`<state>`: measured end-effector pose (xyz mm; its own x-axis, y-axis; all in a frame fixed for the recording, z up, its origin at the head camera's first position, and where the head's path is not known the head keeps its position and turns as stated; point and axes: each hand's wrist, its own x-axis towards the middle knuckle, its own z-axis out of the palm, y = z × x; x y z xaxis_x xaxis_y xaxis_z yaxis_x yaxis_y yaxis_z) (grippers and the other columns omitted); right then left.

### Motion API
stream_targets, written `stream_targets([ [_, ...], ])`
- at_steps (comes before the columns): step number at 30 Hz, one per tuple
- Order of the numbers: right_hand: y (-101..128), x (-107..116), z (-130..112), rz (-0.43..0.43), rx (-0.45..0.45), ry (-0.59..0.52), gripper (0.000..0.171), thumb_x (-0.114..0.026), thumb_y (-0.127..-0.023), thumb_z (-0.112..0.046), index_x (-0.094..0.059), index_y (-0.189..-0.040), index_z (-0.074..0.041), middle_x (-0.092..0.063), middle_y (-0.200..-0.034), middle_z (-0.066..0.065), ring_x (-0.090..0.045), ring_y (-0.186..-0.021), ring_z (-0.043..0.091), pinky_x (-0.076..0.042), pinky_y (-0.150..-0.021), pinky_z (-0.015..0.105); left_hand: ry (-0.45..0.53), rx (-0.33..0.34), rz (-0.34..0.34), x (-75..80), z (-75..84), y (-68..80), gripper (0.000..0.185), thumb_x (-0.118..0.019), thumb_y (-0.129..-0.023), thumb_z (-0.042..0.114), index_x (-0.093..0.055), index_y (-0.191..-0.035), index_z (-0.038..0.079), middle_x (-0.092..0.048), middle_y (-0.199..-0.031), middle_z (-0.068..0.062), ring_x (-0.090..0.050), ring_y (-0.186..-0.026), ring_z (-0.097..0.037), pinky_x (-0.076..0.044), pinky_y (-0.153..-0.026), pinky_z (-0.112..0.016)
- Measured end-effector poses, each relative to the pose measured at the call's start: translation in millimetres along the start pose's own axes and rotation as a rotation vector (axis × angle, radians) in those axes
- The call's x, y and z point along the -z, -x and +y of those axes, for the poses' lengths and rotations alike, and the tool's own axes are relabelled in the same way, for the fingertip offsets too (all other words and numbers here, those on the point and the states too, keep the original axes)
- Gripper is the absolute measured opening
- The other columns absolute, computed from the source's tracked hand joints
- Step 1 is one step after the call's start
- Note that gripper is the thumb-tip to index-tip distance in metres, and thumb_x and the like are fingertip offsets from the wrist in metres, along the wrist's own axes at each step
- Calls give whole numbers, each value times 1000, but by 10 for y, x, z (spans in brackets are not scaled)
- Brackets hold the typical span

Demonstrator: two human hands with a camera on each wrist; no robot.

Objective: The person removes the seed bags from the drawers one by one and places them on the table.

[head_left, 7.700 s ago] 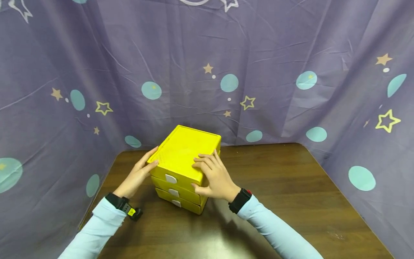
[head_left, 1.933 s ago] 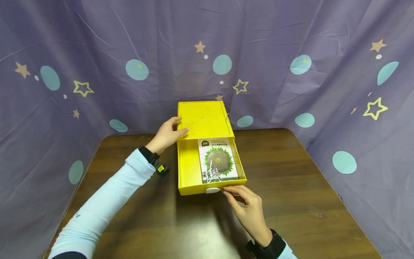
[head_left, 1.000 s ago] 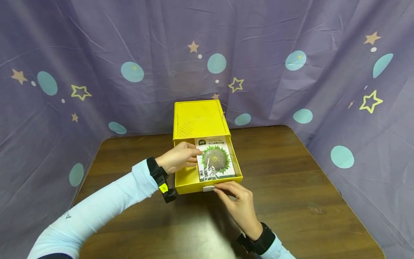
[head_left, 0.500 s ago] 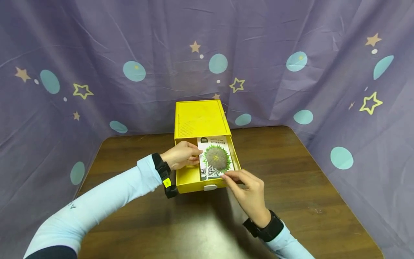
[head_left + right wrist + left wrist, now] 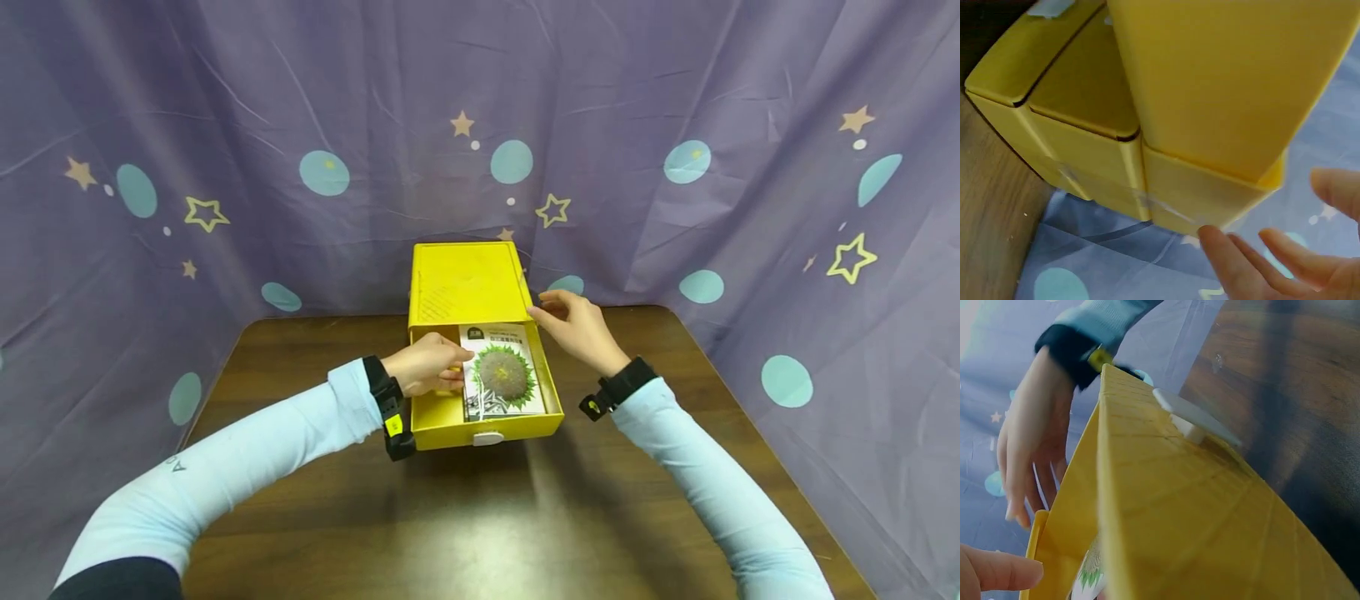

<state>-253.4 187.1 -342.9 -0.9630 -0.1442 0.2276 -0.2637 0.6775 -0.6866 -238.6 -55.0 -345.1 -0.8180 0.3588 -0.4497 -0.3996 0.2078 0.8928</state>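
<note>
A small yellow chest of drawers (image 5: 468,279) stands near the curtain with its top drawer (image 5: 442,435) pulled well out. Inside that drawer, against the right side, lies a white seed packet (image 5: 504,392) printed with a big green-fringed sunflower head. My left hand (image 5: 420,365) reaches in from the left and pinches the packet's left edge, thumb above and fingers lower. My right hand (image 5: 581,332) hovers beside the chest's front right top corner, holding nothing. In the right wrist view its fingers (image 5: 1229,262) are loosely bent and apart from the thumb.
Two lower drawers (image 5: 1082,94) are closed beneath the top one. A white handle (image 5: 487,438) sticks out from the open drawer's front. The brown wooden table (image 5: 315,500) ends at a purple patterned curtain (image 5: 615,100) behind and at both sides.
The top drawer came out by its handle. My left hand went from the chest's top to the packet. My right hand left the handle, touched the packet's lower right corner, then rose beside the chest.
</note>
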Motion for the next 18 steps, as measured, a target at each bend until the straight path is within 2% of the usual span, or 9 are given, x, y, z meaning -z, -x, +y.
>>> stream_targets([
  [2, -121, -33, 41, -25, -49, -26, 60, -56, -88, -49, -48, -132, -8, -55, -123, 17, -55, -109, 29, -48, -84, 43, 5, -3, -5, -11, -7, -4, 14, -52, -94, 8, -53, -95, -7, -42, -94, -10, -45, -72, -20, -48, -81, -35],
  [4, -219, -71, 89, -38, -73, -70, 65, -55, -88, -51, -44, -136, -9, -51, -128, 18, -52, -113, 30, -48, -84, 43, 9, -4, -12, -25, -11, -16, 19, -51, -94, 6, -51, -106, -8, -44, -105, -13, -46, -78, -21, -47, -84, -37],
  [6, -296, -108, 138, -44, -80, -102, 67, -56, -87, -52, -41, -138, -10, -50, -130, 18, -51, -114, 30, -49, -83, 42, 17, -6, -16, -43, -9, -30, 35, -50, -94, 4, -42, -125, -9, -42, -116, -16, -46, -84, -23, -46, -88, -38],
  [8, -346, -136, 179, -58, -90, -144, 70, -57, -86, -51, -39, -139, -10, -49, -130, 19, -53, -112, 30, -50, -81, 41, 25, -6, -14, -54, -5, -45, 44, -50, -93, 1, -33, -133, -9, -39, -123, -18, -45, -89, -24, -45, -90, -38],
  [10, -370, -151, 197, -69, -101, -167, 71, -59, -86, -50, -39, -140, -9, -51, -128, 19, -56, -107, 30, -52, -77, 40, 10, -5, -20, -59, -6, -56, 29, -51, -93, 0, -43, -119, -9, -42, -116, -17, -45, -86, -23, -46, -87, -37],
  [12, -379, -164, 208, -76, -115, -177, 71, -60, -85, -49, -40, -140, -9, -55, -123, 19, -60, -99, 29, -53, -74, 41, -5, -5, -31, -57, -11, -57, 8, -51, -93, -1, -47, -97, -6, -43, -104, -14, -46, -81, -22, -47, -84, -36],
  [13, -380, -172, 209, -77, -123, -185, 71, -61, -85, -49, -41, -139, -9, -56, -121, 18, -61, -95, 29, -53, -72, 41, -13, -4, -39, -53, -16, -56, 7, -50, -93, -1, -45, -88, -3, -43, -99, -12, -47, -80, -22, -48, -83, -36],
  [15, -381, -191, 209, -77, -131, -192, 70, -62, -84, -49, -42, -139, -9, -58, -118, 18, -63, -90, 28, -54, -69, 41, -24, 3, -52, -38, -35, -57, 20, -50, -93, -1, -39, -77, 1, -44, -92, -11, -48, -76, -21, -50, -78, -34],
  [18, -383, -232, 204, -74, -135, -198, 70, -62, -84, -50, -44, -138, -10, -58, -118, 17, -63, -89, 27, -54, -68, 38, -9, 14, -64, -19, -64, -53, 22, -48, -94, -1, -38, -75, 3, -43, -90, -11, -49, -70, -21, -53, -71, -33],
])
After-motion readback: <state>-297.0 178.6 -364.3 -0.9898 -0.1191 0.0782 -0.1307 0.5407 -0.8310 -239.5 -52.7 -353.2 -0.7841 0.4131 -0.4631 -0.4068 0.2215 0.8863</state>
